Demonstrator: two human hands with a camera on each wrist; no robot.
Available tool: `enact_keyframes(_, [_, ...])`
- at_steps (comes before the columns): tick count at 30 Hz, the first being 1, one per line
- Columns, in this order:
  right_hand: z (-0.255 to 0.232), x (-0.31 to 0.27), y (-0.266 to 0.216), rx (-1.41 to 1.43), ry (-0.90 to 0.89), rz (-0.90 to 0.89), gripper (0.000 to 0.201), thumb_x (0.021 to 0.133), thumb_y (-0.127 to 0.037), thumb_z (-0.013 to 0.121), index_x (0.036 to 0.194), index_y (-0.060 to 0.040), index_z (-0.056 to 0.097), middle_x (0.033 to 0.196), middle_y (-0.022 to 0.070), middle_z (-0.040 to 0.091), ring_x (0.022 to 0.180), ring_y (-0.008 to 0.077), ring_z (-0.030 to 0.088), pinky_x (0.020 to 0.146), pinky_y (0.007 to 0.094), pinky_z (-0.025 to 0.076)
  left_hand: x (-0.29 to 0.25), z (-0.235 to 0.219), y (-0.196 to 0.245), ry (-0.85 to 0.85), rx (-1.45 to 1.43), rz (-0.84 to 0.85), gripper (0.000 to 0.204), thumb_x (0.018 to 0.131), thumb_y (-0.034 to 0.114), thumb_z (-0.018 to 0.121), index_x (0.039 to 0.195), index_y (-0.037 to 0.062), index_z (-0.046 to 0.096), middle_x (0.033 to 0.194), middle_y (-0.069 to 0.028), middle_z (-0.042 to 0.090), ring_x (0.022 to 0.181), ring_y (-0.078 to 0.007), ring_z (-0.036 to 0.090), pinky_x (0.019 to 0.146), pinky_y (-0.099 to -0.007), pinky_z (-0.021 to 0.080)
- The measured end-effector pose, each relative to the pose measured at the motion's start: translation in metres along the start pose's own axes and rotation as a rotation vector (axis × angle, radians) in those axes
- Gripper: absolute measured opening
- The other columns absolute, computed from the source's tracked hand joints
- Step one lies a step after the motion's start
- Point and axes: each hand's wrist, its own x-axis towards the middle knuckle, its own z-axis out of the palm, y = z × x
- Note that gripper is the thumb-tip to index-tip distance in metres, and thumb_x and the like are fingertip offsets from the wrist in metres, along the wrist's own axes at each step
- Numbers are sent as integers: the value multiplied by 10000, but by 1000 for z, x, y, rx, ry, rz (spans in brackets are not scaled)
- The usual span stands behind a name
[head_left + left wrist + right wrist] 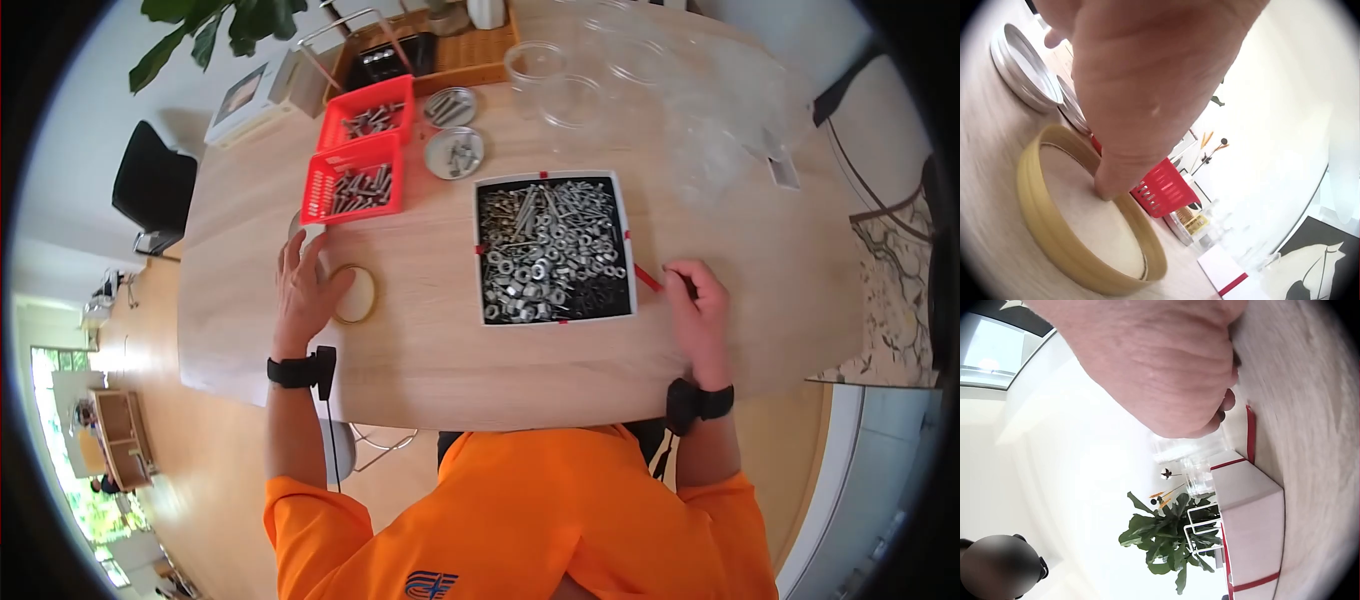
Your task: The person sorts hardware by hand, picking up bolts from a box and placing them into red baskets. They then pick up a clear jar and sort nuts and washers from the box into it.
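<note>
My left hand (305,290) lies at the left of the table with its fingers spread over a silver jar lid (295,227), partly hidden beneath them. Its thumb reaches inside the rim of a gold jar lid (1054,240), which rests hollow side up. To the right, my right hand (700,305) is beside the white box (630,245), close to the red ribbon tab (648,279). Its fingers are curled, and a small dark piece (1222,415) shows at their tips. Bolts, nuts and screws (545,255) fill the box in a mixed heap.
Two red baskets (312,190) of bolts stand at the back left, next to two round dishes (430,165) with metal parts. Behind are a wicker tray (470,75), clear plastic tubs (535,65) and clear wrapping (715,120). A plant (245,25) overhangs the back left.
</note>
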Motion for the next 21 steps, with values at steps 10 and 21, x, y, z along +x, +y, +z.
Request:
enact_keyframes(10, [0, 1, -12, -15, -35, -60, 44, 960, -36, 681, 999, -15, 683, 826, 48, 654, 702, 102, 600, 663, 254, 491, -46, 6, 11, 14, -255, 17, 225, 933, 93, 681, 1127, -17, 710, 1263, -218, 659, 1174, -402, 634, 1019, -467, 494])
enact_keyframes(21, [-3, -3, -24, -18, -81, -73, 74, 937, -39, 691, 1007, -21, 677, 864, 97, 663, 727, 204, 658, 658, 308, 523, -41, -25, 95, 78, -274, -185, 123, 970, 35, 628, 1038, 0, 724, 1139, -138, 701, 1076, -249, 671, 933, -351, 514])
